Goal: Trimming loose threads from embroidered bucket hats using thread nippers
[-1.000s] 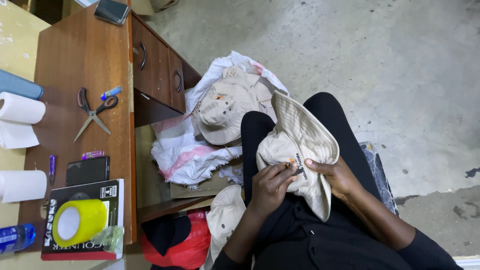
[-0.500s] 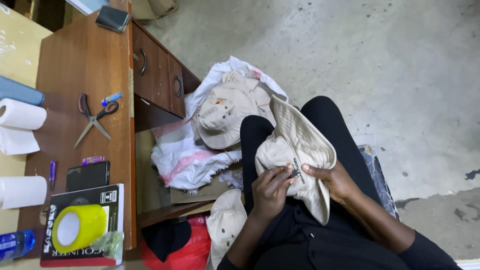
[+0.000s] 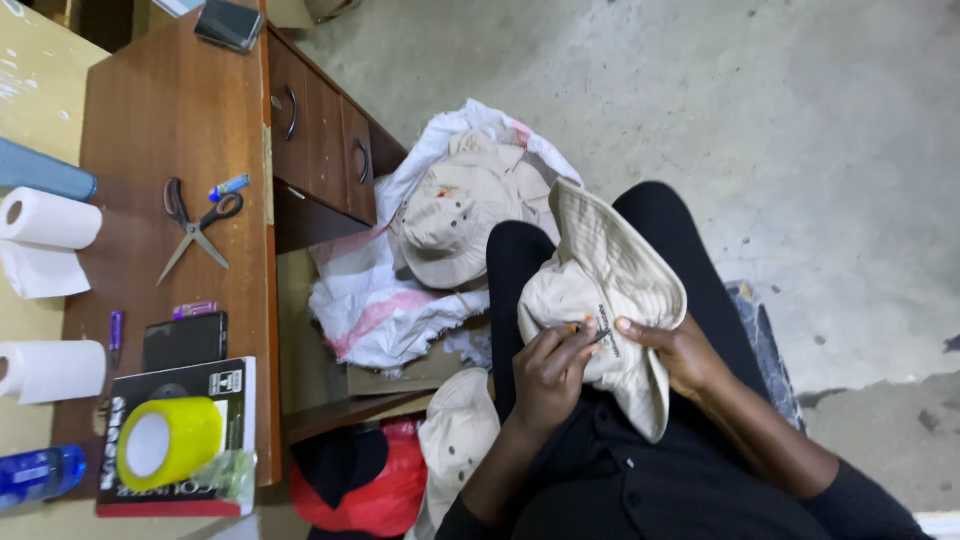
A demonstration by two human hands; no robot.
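Hat in hand: beige bucket hat [image 3: 610, 290], wide stitched brim, lies on person's lap over black trousers; crown faces the hands, brim fans up and right.
Left hand [image 3: 548, 372]: fingers curled tight, pinching a small tool w/ orange tip [image 3: 578, 327] against hat's crown, beside a small dark label.
Right hand [image 3: 680, 352]: closed on hat's crown edge, thumb on top, fingers hidden under fabric; steadies hat.
Tool: too small to tell its kind; point touches fabric near label.
Hat no. 2: same beige type [image 3: 455, 215], resting on white sack, just left of person's knee.
Hat no. 3: beige [image 3: 455, 435], on floor by left forearm, partly cut by frame edge.
Sack: white woven w/ pink stripe [image 3: 385, 305], crumpled on floor betw. desk and legs.
Red bag [image 3: 365, 490]: bottom of frame, below desk edge, dark cloth on top.
Desk: brown wood [image 3: 170, 130], drawers w/ metal handles on side facing person.
On desk: scissors [image 3: 195, 225], blue lighter [image 3: 228, 187], black phone [image 3: 185, 340], yellow tape roll [image 3: 165, 442] on a black book, second phone [image 3: 230, 25] at far end.
Left edge: two paper rolls [image 3: 45, 235], blue bottle [image 3: 40, 475].
Floor: grey concrete [image 3: 780, 120].
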